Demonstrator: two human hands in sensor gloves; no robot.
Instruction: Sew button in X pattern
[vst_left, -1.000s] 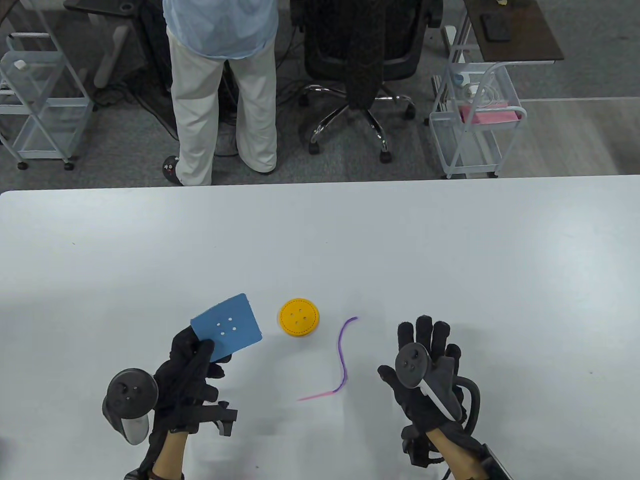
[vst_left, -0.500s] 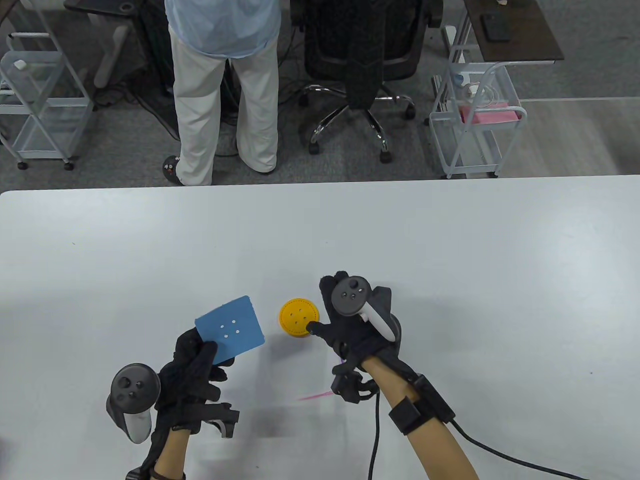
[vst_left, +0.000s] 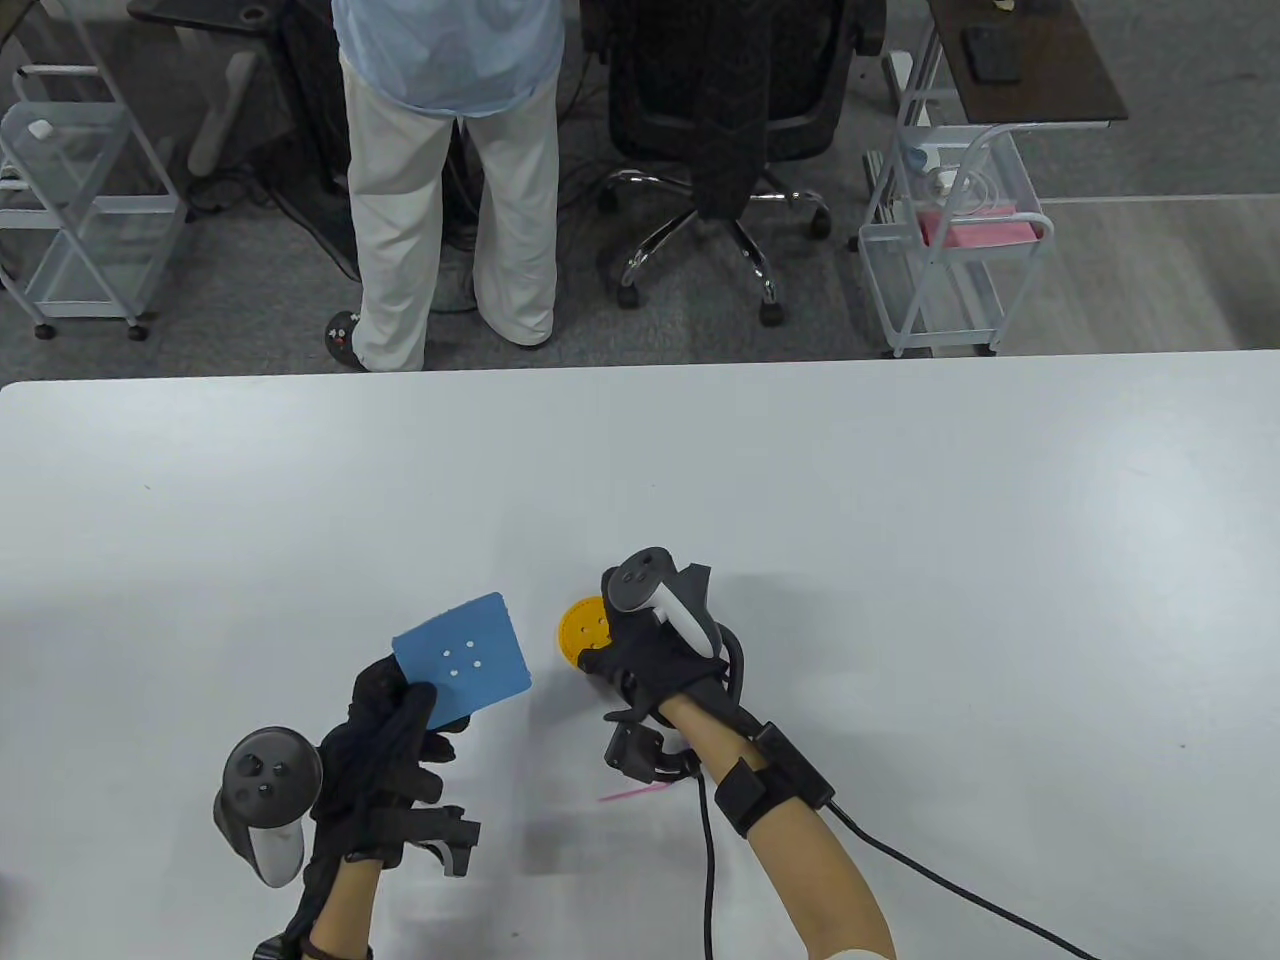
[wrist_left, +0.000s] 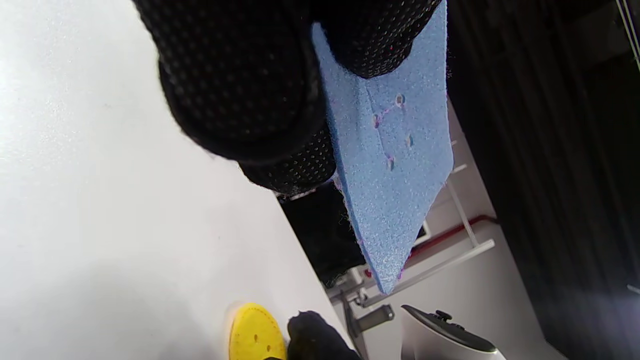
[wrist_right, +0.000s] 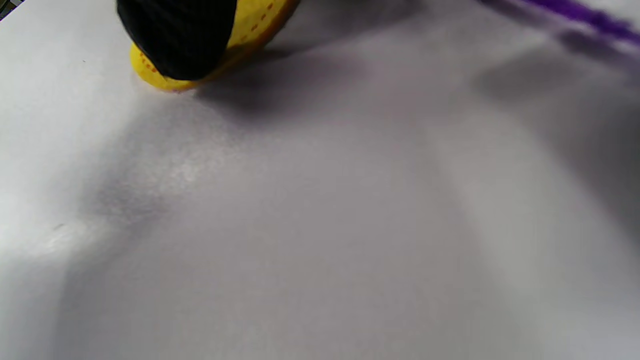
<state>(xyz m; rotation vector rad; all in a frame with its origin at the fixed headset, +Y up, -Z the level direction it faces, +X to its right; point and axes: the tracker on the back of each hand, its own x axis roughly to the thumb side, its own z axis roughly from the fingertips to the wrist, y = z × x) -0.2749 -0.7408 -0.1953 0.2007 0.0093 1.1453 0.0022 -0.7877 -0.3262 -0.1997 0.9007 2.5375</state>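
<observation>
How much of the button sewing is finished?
Almost none yet. The left hand holds the blue felt square off the table; its four holes show no stitches. The right hand is on the yellow button, apparently picking it up. The purple thread lies loose on the table. All the X stitching is left.

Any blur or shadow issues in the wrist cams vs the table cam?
Table view: sharp, even light, soft shadows under both hands. Left wrist view: felt crisp, button softer. Right wrist view: lace smeared out of focus, a broad shadow across the table, and a fingertip covering part of the button.
</observation>
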